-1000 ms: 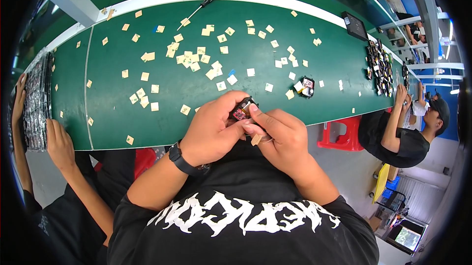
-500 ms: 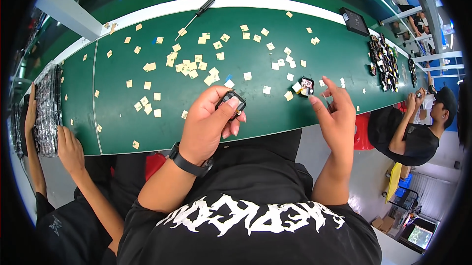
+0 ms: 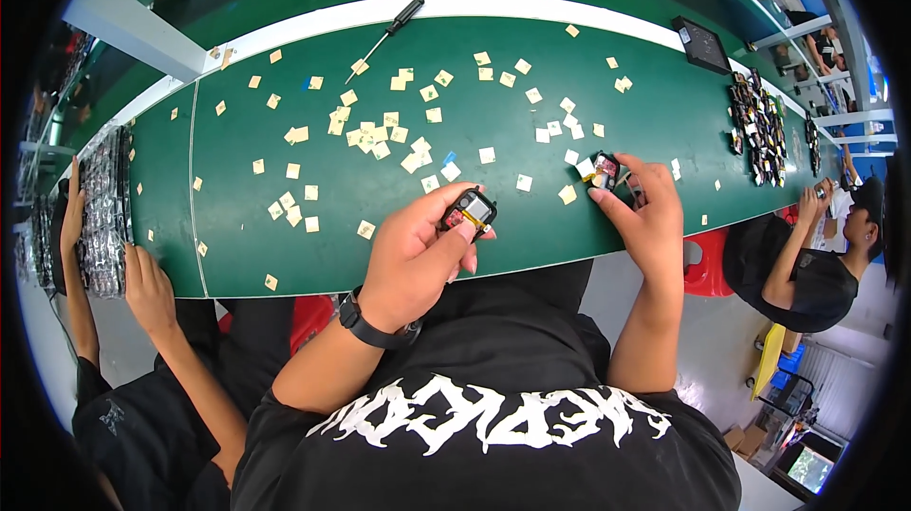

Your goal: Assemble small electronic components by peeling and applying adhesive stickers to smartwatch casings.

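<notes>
A small black device housing (image 3: 474, 206) with rounded corners lies in my left hand (image 3: 408, 250), thumb pressed on it. Its open inside shows a silvery block, a red part and a yellow strip. At the right, my right hand (image 3: 652, 212) has thumb and forefinger closed about the edges of a similar small open device (image 3: 604, 169), with red and yellow parts inside. That one is at the green tabletop, close to some small pale paper squares. My remaining right fingers curl behind it, partly hidden.
Many pale paper squares (image 3: 391, 119) are scattered over the green table (image 3: 512, 226). A black-handled screwdriver (image 3: 384, 39) lies by the far rail. Beyond my right hand are a black tray (image 3: 702, 44) and piled devices (image 3: 759, 127). Co-workers sit either side; clear packs (image 3: 102, 212) stand left.
My right thumb and forefinger, apart before, have closed on the device at the right. In my left hand the housing has tilted, and its inside parts show more. The view has shifted slightly.
</notes>
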Available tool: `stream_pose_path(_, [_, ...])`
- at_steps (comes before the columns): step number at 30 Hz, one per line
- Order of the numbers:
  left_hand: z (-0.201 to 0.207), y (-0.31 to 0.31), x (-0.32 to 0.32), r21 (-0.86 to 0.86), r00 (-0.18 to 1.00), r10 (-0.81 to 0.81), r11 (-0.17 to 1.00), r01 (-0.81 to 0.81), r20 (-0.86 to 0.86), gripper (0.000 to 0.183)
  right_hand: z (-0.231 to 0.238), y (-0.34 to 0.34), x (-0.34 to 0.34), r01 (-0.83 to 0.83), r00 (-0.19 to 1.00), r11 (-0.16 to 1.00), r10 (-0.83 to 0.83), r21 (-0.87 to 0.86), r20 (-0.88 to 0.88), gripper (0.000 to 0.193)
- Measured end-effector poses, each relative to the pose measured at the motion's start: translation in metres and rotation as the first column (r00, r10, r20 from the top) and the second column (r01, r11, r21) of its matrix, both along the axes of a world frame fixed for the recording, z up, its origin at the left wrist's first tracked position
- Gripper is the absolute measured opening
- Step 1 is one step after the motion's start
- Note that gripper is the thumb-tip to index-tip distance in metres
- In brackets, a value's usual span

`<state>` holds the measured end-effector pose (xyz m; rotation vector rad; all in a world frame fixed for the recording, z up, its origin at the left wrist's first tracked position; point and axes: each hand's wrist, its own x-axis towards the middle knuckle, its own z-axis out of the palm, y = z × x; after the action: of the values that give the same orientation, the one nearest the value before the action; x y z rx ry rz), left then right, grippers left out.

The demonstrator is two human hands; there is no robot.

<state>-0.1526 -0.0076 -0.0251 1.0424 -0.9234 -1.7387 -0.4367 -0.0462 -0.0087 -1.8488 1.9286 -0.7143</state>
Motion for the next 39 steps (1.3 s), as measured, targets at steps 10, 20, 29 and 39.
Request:
stream_pose_path(10, [-0.006, 0.001, -0.003, -0.068, 0.987, -0.029, 0.997, 0.040, 0.158, 0.038, -0.009, 0.000, 0.006, 0.065, 0.997, 0.997, -0.067, -0.051, -0.046, 0.048])
stream_pose_path(20, [-0.001, 0.001, 0.002, -0.049, 0.978, -0.153, 0.986, 0.161, 0.142, 0.043, -0.013, 0.003, 0.004, 0.066, 0.992, 0.994, -0.074, -0.089, -0.098, 0.047])
stream_pose_path(29, [-0.005, 0.008, 0.008, -0.293, 0.930, -0.117, 0.929, 0.227, 0.349, 0.059, -0.012, 0.002, 0.009, 0.053, 0.989, 0.992, -0.067, -0.112, -0.132, 0.046])
stream_pose_path(39, [0.038, 0.002, 0.100, -0.194, 0.873, 0.337, 0.939, -0.284, 0.352, 0.035, 0.001, -0.010, -0.008, -0.163, 0.986, 0.987, 0.163, -0.001, -0.011, 0.052])
